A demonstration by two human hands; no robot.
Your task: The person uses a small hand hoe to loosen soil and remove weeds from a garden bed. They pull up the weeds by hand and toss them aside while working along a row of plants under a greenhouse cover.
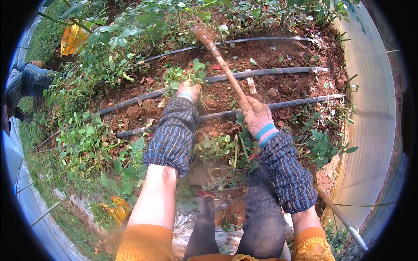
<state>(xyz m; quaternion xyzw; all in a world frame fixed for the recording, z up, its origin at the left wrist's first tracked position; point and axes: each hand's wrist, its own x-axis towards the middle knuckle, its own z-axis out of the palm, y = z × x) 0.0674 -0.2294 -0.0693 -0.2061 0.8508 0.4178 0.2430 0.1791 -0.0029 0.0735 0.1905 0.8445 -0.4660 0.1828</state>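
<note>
My left hand (190,90), in a soil-stained glove, is closed on a bunch of green leafy plants (185,75) above the reddish soil. My right hand (257,116), gloved with a blue and pink cuff, is wrapped round a long wooden handle (227,71). That handle slants up and away to the left and ends in a thick, mud-coated part among the leaves; what kind of tool it is cannot be made out. Both forearms wear dark checked sleeve covers. Beneath my hands lie black drip hoses (265,72) across the bed.
Translucent plastic sheeting (370,113) stands along the right side. A pole (342,216) slants at the lower right. Rose-like bushes (130,26) fill the far left. Another person (32,80) is at the left edge. Yellow pieces (73,40) hang in the foliage.
</note>
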